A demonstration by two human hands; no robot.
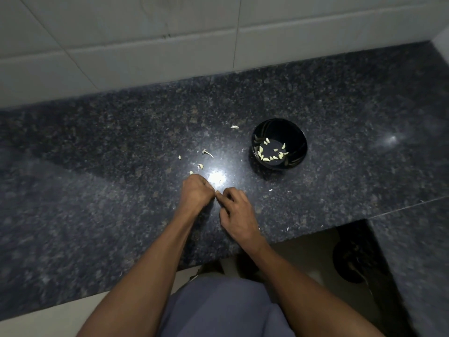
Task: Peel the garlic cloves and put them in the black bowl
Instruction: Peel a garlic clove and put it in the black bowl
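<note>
Both hands, left (197,190) and right (237,208), pinching a clove (218,192) between them; bowl (301,152) up at 1 o'clock, closer to right.

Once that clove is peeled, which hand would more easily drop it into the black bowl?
Probably the right hand. The black bowl sits on the counter ahead and to its right, so it has a direct path. The left hand would have to cross over the right.
</note>
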